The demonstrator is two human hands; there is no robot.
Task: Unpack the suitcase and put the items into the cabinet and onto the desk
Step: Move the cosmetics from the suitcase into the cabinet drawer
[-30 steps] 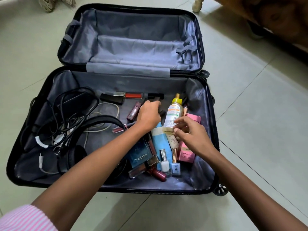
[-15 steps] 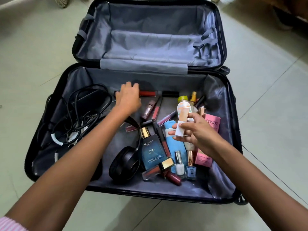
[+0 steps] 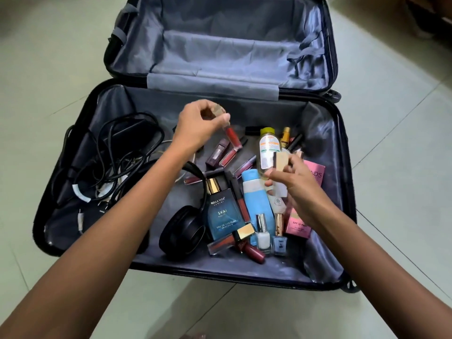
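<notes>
The suitcase (image 3: 244,107) lies open on the floor (image 3: 391,167), and both hands hover over its near half. The left hand (image 3: 199,127) pinches a red lip gloss (image 3: 230,135) by the cap between thumb and fingertips. The tube hangs below the fingers with its long axis close to upright and its lower end tilted toward the right hand (image 3: 297,184), clear of the things beneath.

The right hand curls round the lower part of a clear bottle (image 3: 268,149), whose yellow-green cap points away from the person. It also holds a small beige stick (image 3: 281,160) against the bottle, so both hands are loaded.

Two more glosses (image 3: 226,156) lie flat just below the left hand and a little to its right, slanting across the case floor. The left hand is the nearer one to them. The blue cologne (image 3: 223,216) lies closer to the person, between the two forearms.

Neither the cabinet nor the counter can be made out, so I cannot tell which way the load must travel. To take another gloss, the left hand would probably need to tuck its tube into the palm first.
</notes>
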